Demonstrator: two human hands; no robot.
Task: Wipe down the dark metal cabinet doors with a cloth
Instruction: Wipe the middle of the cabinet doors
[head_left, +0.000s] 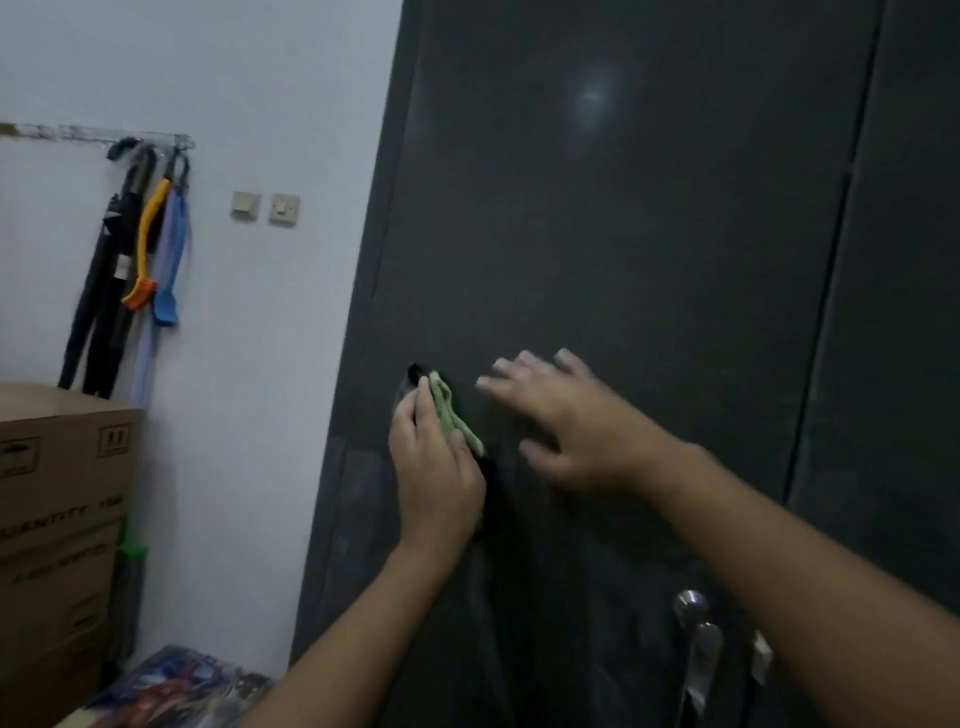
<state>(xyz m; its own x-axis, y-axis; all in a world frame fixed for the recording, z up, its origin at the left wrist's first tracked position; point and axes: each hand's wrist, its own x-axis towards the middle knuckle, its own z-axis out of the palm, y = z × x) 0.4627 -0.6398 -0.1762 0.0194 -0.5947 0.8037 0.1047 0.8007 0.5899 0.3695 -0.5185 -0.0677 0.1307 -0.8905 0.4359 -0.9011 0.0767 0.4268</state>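
Fingers (415, 410) of left hand (436, 478) around cloth (457, 421) near left edge of door (623, 234)

Motion blur smears the right hand (566, 421). The left hand (436, 467) hides most of the green cloth (453, 413). The cabinet door (623, 234) runs off the top edge; the cardboard box (62, 467) print is mostly unreadable.

We see the cabinet door (623, 234) right of the wall (270, 78), where brushes (156, 249) hang above stacked boxes (57, 493).
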